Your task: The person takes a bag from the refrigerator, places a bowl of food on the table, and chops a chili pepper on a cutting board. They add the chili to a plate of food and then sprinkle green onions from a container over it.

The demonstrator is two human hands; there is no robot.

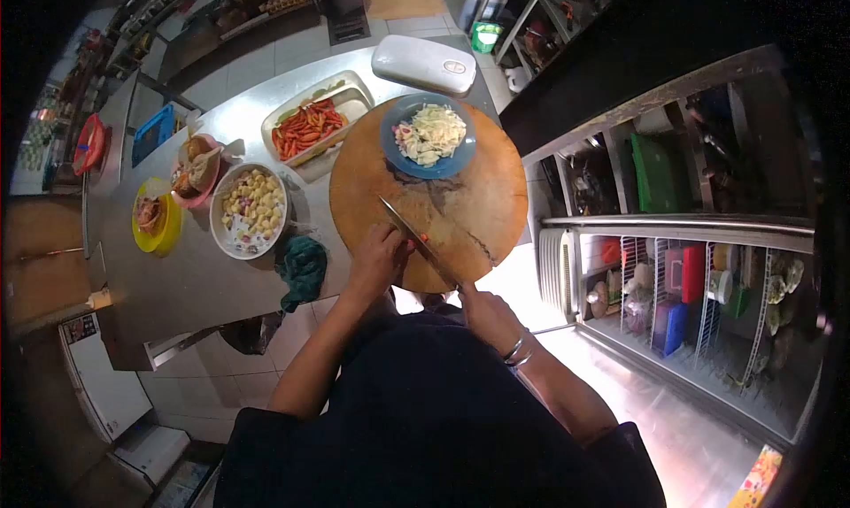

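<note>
A round wooden chopping board [487,176] has a blue plate [392,154] of shredded pale vegetable [432,134] on its far part. My right hand [490,317] is wrapped round the handle of a knife [422,249], whose blade slants up and left across the board. On the board's near left part, my left hand [382,253] rests beside the blade with its fingers curled together. What those fingers hold, if anything, is too small to make out. A small red piece [424,238] lies on the wood just across the blade from them.
Left of the board, the metal table [181,287] holds a tray [358,98] of red chillies, a white bowl [220,234] of pale cubes, pink and yellow plates, and a green cloth [302,269]. A lidded container [423,64] stands behind. Shelving [673,225] is at right.
</note>
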